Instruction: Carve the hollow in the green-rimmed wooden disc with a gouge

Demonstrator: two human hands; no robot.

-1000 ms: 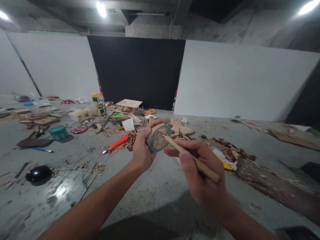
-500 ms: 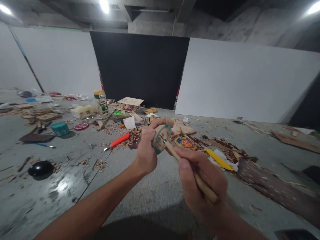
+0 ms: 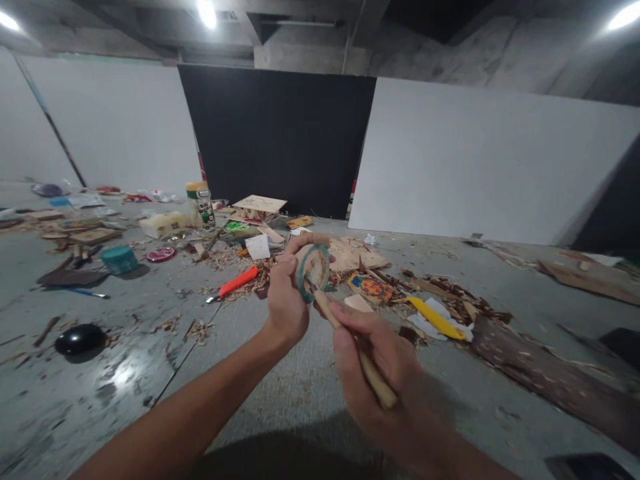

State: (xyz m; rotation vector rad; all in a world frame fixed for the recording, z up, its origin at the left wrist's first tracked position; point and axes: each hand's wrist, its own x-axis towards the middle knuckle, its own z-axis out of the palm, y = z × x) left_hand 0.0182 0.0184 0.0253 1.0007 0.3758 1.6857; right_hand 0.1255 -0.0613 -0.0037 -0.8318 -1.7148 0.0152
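My left hand (image 3: pixel 289 297) is wrapped round a small round wooden piece (image 3: pixel 316 267) with a blue-green rim and a bare, carved-looking middle. Its face is tilted toward my right side. In my right hand (image 3: pixel 373 360) lies a carving tool (image 3: pixel 327 308) with a pale wooden handle, gripped between thumb and fingers. The tool's metal tip meets the lower part of the piece's face. A band like a bandage (image 3: pixel 321 238) covers one fingertip of the left hand. On the floor beyond are wood shavings and a painted yellow, red and blue piece (image 3: pixel 371 287).
An orange-handled cutter (image 3: pixel 239 281) lies left of my hands, a yellow one (image 3: pixel 436 318) to the right. A teal container (image 3: pixel 119 260), a black rounded object (image 3: pixel 81 340) and a bottle (image 3: pixel 200 203) stand leftward. A bark-like slab (image 3: pixel 545 380) lies right. Upright panels (image 3: pixel 285 140) stand behind.
Both hands have shifted slightly left with the round piece and the carving tool. The round piece now faces the camera more, and the tool tip sits lower on its face.
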